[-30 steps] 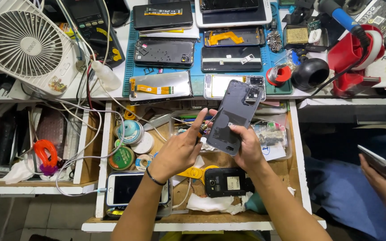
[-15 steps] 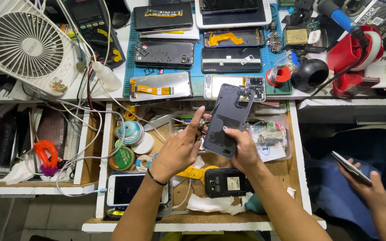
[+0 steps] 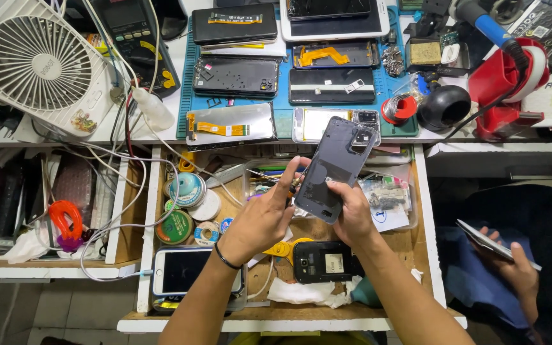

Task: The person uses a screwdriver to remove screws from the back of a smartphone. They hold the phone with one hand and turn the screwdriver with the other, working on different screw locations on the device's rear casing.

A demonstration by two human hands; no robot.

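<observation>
Dark phone back cover [image 3: 335, 167] is gripped by right hand [image 3: 352, 214], above open drawer [image 3: 427, 243]. Left hand [image 3: 260, 220], fingers closed on small tool, is pressed to cover's left edge.

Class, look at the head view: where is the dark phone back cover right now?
The dark phone back cover is held up at centre frame by the right hand, tilted over the open drawer, with the left hand at its left edge.

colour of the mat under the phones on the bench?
Blue mat; the head view shows it clearly.
</observation>
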